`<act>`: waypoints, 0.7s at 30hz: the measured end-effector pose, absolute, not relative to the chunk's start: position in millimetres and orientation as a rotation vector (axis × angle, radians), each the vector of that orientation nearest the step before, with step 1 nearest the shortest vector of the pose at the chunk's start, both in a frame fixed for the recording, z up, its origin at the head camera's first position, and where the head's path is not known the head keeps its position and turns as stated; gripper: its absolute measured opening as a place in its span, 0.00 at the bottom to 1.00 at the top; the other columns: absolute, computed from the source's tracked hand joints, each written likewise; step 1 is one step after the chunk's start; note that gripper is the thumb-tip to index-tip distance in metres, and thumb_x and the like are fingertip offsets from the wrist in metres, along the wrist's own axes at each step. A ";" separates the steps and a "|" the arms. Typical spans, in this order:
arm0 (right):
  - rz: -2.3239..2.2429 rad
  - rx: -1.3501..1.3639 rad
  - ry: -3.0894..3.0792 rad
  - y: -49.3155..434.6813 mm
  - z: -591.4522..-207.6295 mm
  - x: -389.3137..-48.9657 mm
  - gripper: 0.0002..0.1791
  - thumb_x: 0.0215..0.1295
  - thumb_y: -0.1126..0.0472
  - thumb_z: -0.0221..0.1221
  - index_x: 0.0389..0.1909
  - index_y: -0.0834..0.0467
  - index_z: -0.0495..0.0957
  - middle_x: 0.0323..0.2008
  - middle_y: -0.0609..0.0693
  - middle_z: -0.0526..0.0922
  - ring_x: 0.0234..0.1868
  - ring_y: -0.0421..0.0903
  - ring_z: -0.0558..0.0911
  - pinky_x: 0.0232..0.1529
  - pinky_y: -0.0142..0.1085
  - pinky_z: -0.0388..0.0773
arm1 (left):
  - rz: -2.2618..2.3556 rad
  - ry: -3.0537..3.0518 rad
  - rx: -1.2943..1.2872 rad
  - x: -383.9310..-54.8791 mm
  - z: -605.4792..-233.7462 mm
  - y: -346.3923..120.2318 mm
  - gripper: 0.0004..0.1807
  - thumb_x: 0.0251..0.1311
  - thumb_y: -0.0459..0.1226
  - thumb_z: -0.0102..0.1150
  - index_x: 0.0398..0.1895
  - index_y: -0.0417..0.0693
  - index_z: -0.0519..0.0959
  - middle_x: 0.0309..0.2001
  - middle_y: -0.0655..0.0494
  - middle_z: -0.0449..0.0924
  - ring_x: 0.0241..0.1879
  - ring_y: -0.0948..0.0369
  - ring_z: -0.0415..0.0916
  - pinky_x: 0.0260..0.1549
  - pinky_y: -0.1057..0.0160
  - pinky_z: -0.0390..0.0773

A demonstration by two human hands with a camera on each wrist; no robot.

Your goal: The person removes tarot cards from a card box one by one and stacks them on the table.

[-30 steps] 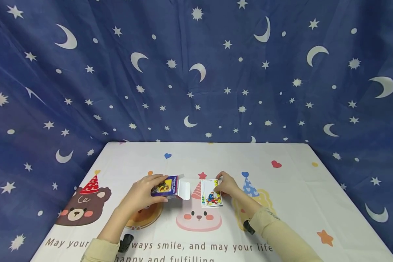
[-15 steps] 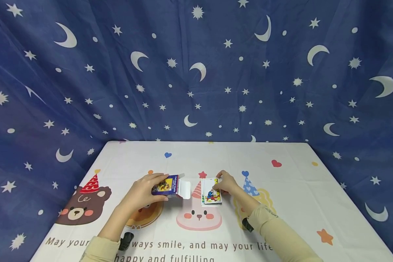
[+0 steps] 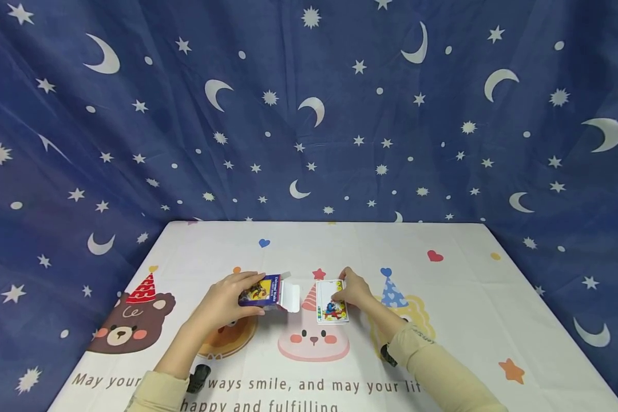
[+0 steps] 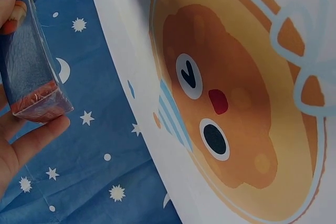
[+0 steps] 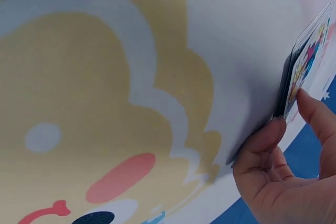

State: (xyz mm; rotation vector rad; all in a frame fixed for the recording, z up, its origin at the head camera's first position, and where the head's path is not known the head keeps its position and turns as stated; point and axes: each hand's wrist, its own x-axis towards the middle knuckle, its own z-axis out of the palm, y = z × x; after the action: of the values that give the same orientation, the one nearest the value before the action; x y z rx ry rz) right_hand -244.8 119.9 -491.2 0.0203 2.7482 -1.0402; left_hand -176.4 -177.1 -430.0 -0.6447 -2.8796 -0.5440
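Note:
My left hand point(image 3: 225, 298) grips a blue tarot card box point(image 3: 261, 290) with a colourful picture on its face. The box's white flap point(image 3: 290, 297) stands open toward the right. In the left wrist view, the fingers and thumb wrap round the box's closed end point(image 4: 43, 100). A short way to the right, my right hand point(image 3: 357, 289) pinches a stack of tarot cards point(image 3: 333, 313) by its right side. The top card shows a figure and yellow discs. Seen from the right wrist, the thumb lies on the face of the cards point(image 5: 311, 56) and fingers are underneath.
A white tablecloth point(image 3: 474, 320) printed with cartoon animals, hearts and lettering covers the table. Behind it hangs a dark blue curtain point(image 3: 340, 114) with moons and stars. Black straps point(image 3: 199, 379) show at both wrists.
The top card, which stood out of line with those below, now sits nearly flush on the stack. My right fingers have shifted slightly. The left hand and box stay nearly still.

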 end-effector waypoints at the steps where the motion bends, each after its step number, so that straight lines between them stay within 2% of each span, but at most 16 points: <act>1: -1.020 0.049 2.746 118.0 -487.2 -242.6 0.26 0.45 0.63 0.72 0.43 0.60 0.69 0.35 0.58 0.79 0.26 0.48 0.75 0.24 0.32 0.70 | -0.542 -2.878 -0.644 -176.1 -430.0 -177.3 0.42 0.40 0.52 0.73 0.62 0.51 0.73 0.59 0.48 0.75 0.58 0.46 0.73 0.52 0.41 0.74; 8: -0.934 0.013 2.806 113.2 -477.1 -234.0 0.26 0.46 0.61 0.71 0.44 0.62 0.69 0.38 0.59 0.80 0.33 0.49 0.74 0.36 0.37 0.72 | -0.544 -2.876 -0.642 -174.8 -430.1 -178.3 0.41 0.40 0.52 0.73 0.62 0.51 0.73 0.59 0.48 0.75 0.58 0.46 0.72 0.52 0.41 0.74; 12: -0.936 0.003 2.807 111.9 -480.6 -235.3 0.26 0.46 0.60 0.71 0.44 0.62 0.69 0.37 0.58 0.79 0.34 0.50 0.74 0.37 0.39 0.72 | -0.554 -2.880 -0.631 -174.4 -431.0 -178.0 0.41 0.40 0.52 0.73 0.62 0.51 0.73 0.59 0.48 0.75 0.58 0.46 0.72 0.52 0.41 0.74; 17: -0.959 0.036 2.778 113.4 -482.9 -237.8 0.26 0.48 0.59 0.70 0.45 0.62 0.69 0.37 0.58 0.79 0.33 0.48 0.73 0.33 0.34 0.70 | -0.565 -2.885 -0.627 -173.9 -431.2 -176.5 0.41 0.40 0.52 0.73 0.62 0.51 0.73 0.59 0.48 0.75 0.58 0.45 0.72 0.53 0.40 0.73; 21: -1.045 0.085 2.714 118.5 -482.2 -237.8 0.23 0.53 0.59 0.66 0.47 0.63 0.69 0.37 0.58 0.78 0.26 0.44 0.73 0.24 0.29 0.69 | -0.563 -2.874 -0.632 -172.9 -430.7 -177.8 0.41 0.40 0.52 0.73 0.62 0.51 0.73 0.59 0.48 0.75 0.58 0.46 0.72 0.53 0.41 0.73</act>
State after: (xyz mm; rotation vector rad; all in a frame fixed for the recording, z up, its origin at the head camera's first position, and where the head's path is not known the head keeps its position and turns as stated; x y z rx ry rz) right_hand -237.8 118.5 -482.2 0.0848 2.7135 -1.0454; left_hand -172.9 -177.8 -430.7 -0.6315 -2.8740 -0.5626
